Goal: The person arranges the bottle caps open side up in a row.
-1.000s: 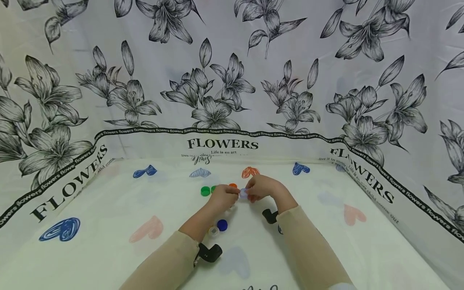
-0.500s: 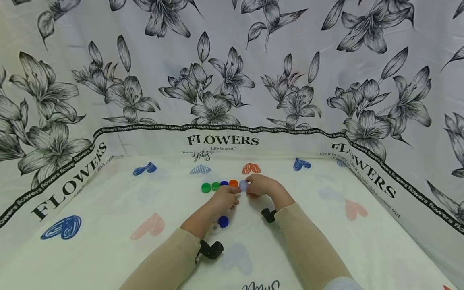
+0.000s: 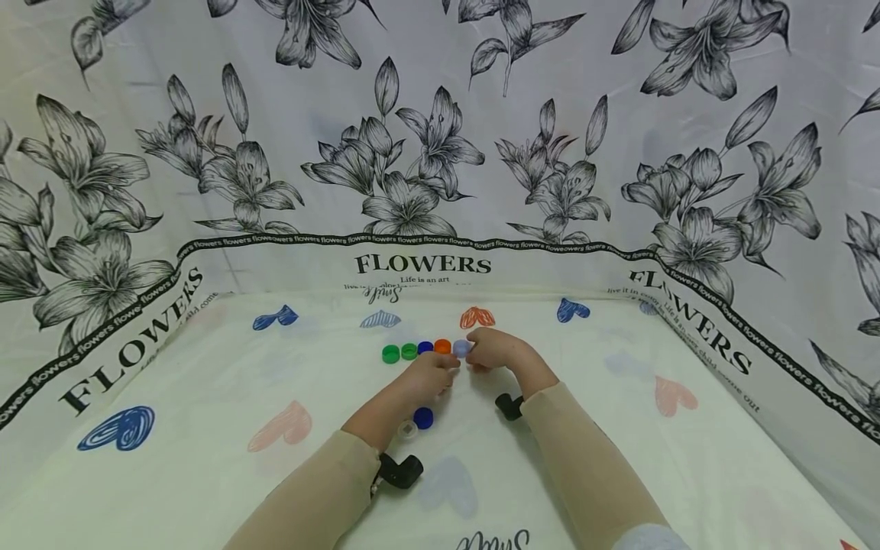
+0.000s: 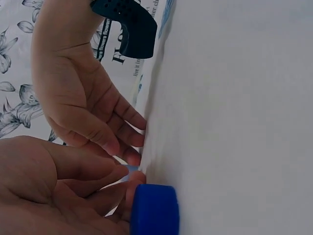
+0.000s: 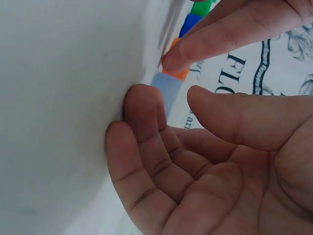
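Note:
A pale blue bottle cap (image 3: 462,348) ends a row of caps on the cloth. My right hand (image 3: 496,350) is at its right side, fingertips against or very near it; in the right wrist view the thumb stands apart from this translucent cap (image 5: 167,90). My left hand (image 3: 428,378) is in front of the row, a fingertip by the orange cap (image 3: 443,347). Left of that sit a dark blue cap (image 3: 425,347) and two green caps (image 3: 390,354). Nearer me, another blue cap (image 3: 423,418) and a clear cap (image 3: 408,429) lie beside my left wrist.
A white cloth (image 3: 206,382) printed with hearts covers the table. Behind it hangs a flower-printed curtain (image 3: 412,153). Black wrist mounts (image 3: 400,471) stick out from both sleeves.
The pale blue cap, between both hands a second ago, now stands at the row's right end beside the orange cap. My left fingers have come away from it.

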A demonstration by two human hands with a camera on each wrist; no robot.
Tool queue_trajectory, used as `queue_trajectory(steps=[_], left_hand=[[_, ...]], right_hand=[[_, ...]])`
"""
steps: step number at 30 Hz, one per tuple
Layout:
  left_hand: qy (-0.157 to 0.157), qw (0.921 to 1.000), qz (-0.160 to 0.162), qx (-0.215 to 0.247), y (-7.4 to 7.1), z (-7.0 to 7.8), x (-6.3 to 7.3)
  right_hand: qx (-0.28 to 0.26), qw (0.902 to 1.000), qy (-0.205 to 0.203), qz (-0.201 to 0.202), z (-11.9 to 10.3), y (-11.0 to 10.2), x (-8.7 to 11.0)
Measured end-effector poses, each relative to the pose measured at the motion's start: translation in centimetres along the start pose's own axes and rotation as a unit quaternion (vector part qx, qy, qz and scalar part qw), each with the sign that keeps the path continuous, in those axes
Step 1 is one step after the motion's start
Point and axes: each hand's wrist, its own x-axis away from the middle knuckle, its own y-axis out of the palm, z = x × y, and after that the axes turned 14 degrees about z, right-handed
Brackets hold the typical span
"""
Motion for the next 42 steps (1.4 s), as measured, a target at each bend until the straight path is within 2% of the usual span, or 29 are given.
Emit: queue_trajectory(steps=[3, 6, 9, 11, 14, 17, 19, 22, 25, 30, 34, 38, 42], left_hand=[[0.002, 0.9998, -0.012, -0.018, -0.8, 0.2, 0.0], [0.035, 0.9980, -0.031, -0.043, -2.3, 0.8, 0.1], [0.074, 0.9941, -0.030, -0.073, -4.2, 1.3, 0.5], [0.087, 0.9902, -0.021, -0.108, -5.4, 1.2, 1.0], [0.082, 0.9803, -0.023, -0.178, -6.7, 0.4, 1.9], [0.079, 0.9704, -0.055, -0.221, -6.8, -0.3, 2.6], [0.093, 0.9645, -0.077, -0.235, -6.4, -0.5, 3.0], [0.115, 0.9570, -0.084, -0.253, -5.6, -0.4, 3.3], [0.122, 0.9498, -0.074, -0.278, -5.0, -0.3, 3.8], [0.096, 0.9520, -0.038, -0.288, -4.6, 0.1, 4.3], [0.094, 0.9611, -0.032, -0.258, -5.1, -0.1, 3.8], [0.086, 0.9670, -0.031, -0.238, -6.0, -0.4, 3.3], [0.074, 0.9691, -0.026, -0.234, -7.0, -0.9, 2.9]], right_hand=[[0.015, 0.9999, 0.001, 0.001, -0.2, -0.1, 0.4], [0.027, 0.9996, 0.002, 0.004, -0.8, -0.6, 1.2], [0.018, 0.9998, -0.012, 0.000, -1.8, -1.1, 2.1], [0.017, 0.9991, -0.035, -0.016, -2.9, -1.1, 2.8], [0.039, 0.9942, -0.076, -0.066, -4.7, -0.3, 3.6], [0.080, 0.9854, -0.094, -0.117, -6.1, 1.1, 4.5], [0.102, 0.9811, -0.098, -0.132, -6.7, 2.2, 4.9], [0.120, 0.9809, -0.096, -0.119, -7.2, 3.6, 5.4], [0.138, 0.9816, -0.095, -0.091, -7.6, 4.4, 5.7], [0.164, 0.9792, -0.100, -0.065, -7.6, 4.5, 5.6], [0.167, 0.9773, -0.118, -0.055, -7.3, 4.2, 5.1], [0.138, 0.9801, -0.130, -0.057, -7.2, 4.0, 4.5], [0.084, 0.9854, -0.137, -0.057, -7.2, 4.3, 4.1]])
